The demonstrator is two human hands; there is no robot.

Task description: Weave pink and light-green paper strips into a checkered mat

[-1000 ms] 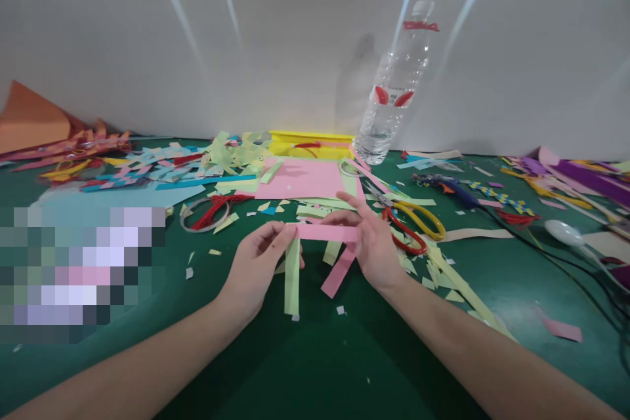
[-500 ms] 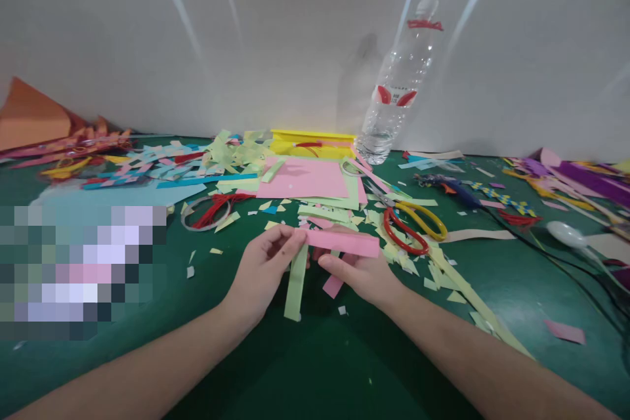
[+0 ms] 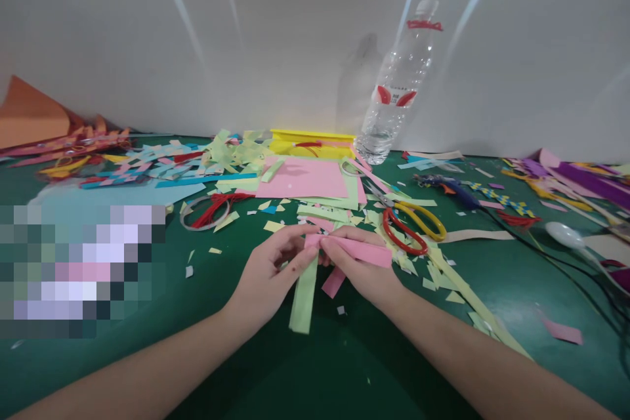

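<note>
Two bare hands are meeting in front of us, low over a green table (image 3: 275,384), and we are working narrow paper strips between them. With our left hand (image 3: 266,269) we are clamping thumb and fingers together on a pink strip (image 3: 367,251) and a pale green strip (image 3: 304,302) at the point where they are joining. The green one is hanging downward below those fingertips. With our right hand (image 3: 367,272) we are pinching the pink strip just beside that join, its free end pointing rightward over the hand. Another pink end (image 3: 333,283) is hanging beneath, partly hidden.

Beyond our hands, a pink sheet (image 3: 308,178) is lying flat among paper scraps. Scissors (image 3: 405,241) with one red and one yellow handle are resting near our right hand. Farther back, a clear bottle (image 3: 394,95) is standing near a pale wall (image 3: 275,39).
</note>
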